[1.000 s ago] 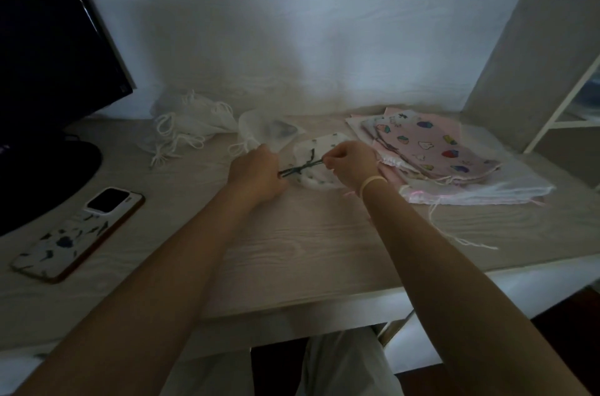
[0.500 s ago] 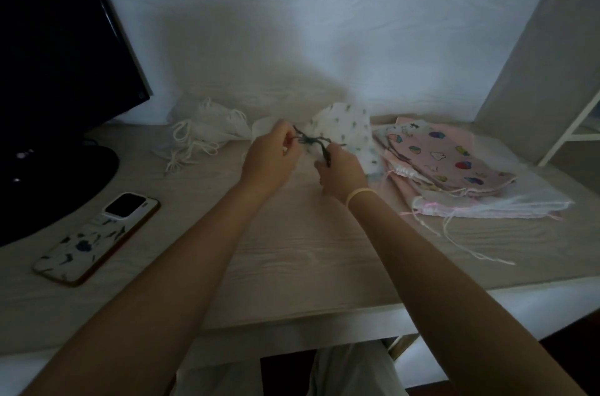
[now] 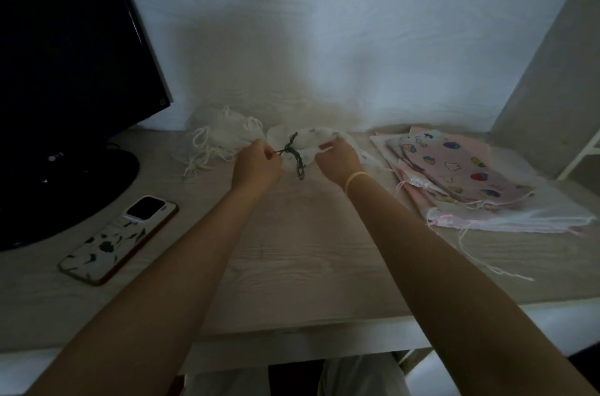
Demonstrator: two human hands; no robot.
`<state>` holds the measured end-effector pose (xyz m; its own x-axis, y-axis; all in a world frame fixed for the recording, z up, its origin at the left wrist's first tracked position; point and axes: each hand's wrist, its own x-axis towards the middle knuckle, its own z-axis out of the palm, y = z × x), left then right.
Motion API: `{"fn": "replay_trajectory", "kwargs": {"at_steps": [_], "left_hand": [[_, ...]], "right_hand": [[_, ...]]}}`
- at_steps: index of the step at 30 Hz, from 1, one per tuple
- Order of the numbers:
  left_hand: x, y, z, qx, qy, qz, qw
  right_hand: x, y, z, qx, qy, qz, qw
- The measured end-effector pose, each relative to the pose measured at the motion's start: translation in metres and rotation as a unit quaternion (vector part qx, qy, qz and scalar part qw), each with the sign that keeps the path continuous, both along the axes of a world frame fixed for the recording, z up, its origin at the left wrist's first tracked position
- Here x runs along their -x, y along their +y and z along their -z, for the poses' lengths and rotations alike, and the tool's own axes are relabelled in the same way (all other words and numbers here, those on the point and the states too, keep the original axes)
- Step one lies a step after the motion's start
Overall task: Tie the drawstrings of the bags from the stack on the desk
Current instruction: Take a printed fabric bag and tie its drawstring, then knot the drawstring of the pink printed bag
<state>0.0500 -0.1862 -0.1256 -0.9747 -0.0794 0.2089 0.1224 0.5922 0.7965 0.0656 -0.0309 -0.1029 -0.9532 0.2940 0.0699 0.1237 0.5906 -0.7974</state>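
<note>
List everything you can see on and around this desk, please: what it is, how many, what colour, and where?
desk: one, pale wood grain, fills the foreground
monitor: one, black, far left
phone: one, white patterned case, left, beside the monitor's base
white bags: a pile, count unclear, white cords, rear centre-left
small white bag: one, dark drawstring, between both hands
stack of bags: pink printed on top, right side
wristband: one, yellow, right wrist
left hand: pinching the drawstring
right hand: holding the small white bag
</note>
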Motion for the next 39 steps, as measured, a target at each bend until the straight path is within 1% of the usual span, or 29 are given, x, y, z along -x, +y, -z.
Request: {"fn": "replay_trajectory", "kwargs": {"at_steps": [1, 2, 3, 4, 6, 8, 9, 12, 15, 16, 18, 20, 22, 25, 27, 30, 33, 34, 35, 36, 37, 39], "left_hand": [[-0.001, 0.001, -0.002, 0.001, 0.0, -0.004, 1.0], [0.0, 0.002, -0.003, 0.0, 0.001, -0.007, 1.0], [0.0, 0.002, -0.004, -0.002, 0.001, -0.008, 1.0], [0.001, 0.003, -0.005, -0.002, 0.002, -0.009, 1.0], [0.003, 0.003, -0.008, -0.001, -0.001, -0.008, 1.0], [0.006, 0.002, -0.011, 0.0, -0.007, 0.002, 1.0], [0.007, 0.002, -0.012, 0.001, -0.013, 0.011, 1.0], [0.012, -0.001, -0.015, 0.014, -0.036, 0.045, 0.998], [0.019, -0.007, -0.014, 0.024, -0.048, 0.071, 0.996], [0.024, -0.012, -0.013, 0.027, -0.044, 0.071, 0.996], [0.03, -0.019, -0.011, 0.033, -0.034, 0.061, 0.997], [0.037, -0.026, -0.009, 0.06, -0.028, 0.053, 0.996], [0.038, -0.027, -0.011, 0.069, -0.013, 0.036, 0.997], [0.032, -0.017, -0.021, 0.005, 0.044, -0.033, 0.998], [0.026, -0.001, -0.03, -0.011, 0.1, -0.052, 0.994], [0.013, 0.037, -0.039, 0.005, 0.146, -0.008, 0.989], [0.0, 0.085, -0.039, 0.037, 0.146, 0.054, 0.987], [-0.001, 0.095, -0.037, 0.053, 0.131, 0.074, 0.987], [-0.008, 0.116, -0.036, 0.073, 0.104, 0.101, 0.987], [-0.006, 0.12, -0.033, 0.096, 0.067, 0.119, 0.986], [-0.01, 0.133, -0.031, 0.119, 0.032, 0.155, 0.98], [-0.016, 0.153, -0.023, 0.176, -0.013, 0.216, 0.96]], "right_hand": [[-0.001, 0.005, -0.003, 0.111, -0.023, 0.01, 0.993], [-0.003, 0.009, -0.007, 0.23, -0.062, 0.001, 0.971], [-0.006, 0.015, -0.012, 0.331, -0.097, -0.024, 0.938], [-0.006, 0.021, -0.014, 0.39, -0.114, -0.046, 0.913], [-0.001, 0.028, -0.019, 0.44, -0.092, -0.055, 0.892], [0.01, 0.027, -0.023, 0.452, -0.029, -0.032, 0.891], [0.015, 0.022, -0.026, 0.442, -0.005, -0.027, 0.896], [0.034, 0.002, -0.037, 0.376, 0.018, -0.061, 0.924], [0.046, -0.023, -0.045, 0.263, -0.014, -0.108, 0.959], [0.052, -0.033, -0.045, 0.231, -0.032, -0.128, 0.964], [0.057, -0.047, -0.039, 0.194, -0.071, -0.173, 0.963], [0.065, -0.054, -0.032, 0.165, -0.095, -0.191, 0.963], [0.069, -0.053, -0.028, 0.108, -0.061, -0.168, 0.978], [0.069, -0.036, -0.03, 0.023, 0.05, -0.09, 0.994], [0.061, -0.008, -0.031, -0.032, 0.089, -0.044, 0.995], [0.045, 0.051, -0.026, -0.16, 0.058, 0.033, 0.985], [0.016, 0.111, -0.018, -0.304, -0.047, 0.098, 0.946], [0.01, 0.124, -0.015, -0.344, -0.078, 0.104, 0.93], [-0.008, 0.145, -0.013, -0.366, -0.104, 0.114, 0.918], [-0.012, 0.148, -0.011, -0.385, -0.123, 0.115, 0.908], [-0.023, 0.162, -0.007, -0.4, -0.143, 0.126, 0.897], [-0.037, 0.176, -0.003, -0.432, -0.189, 0.136, 0.871]]}}
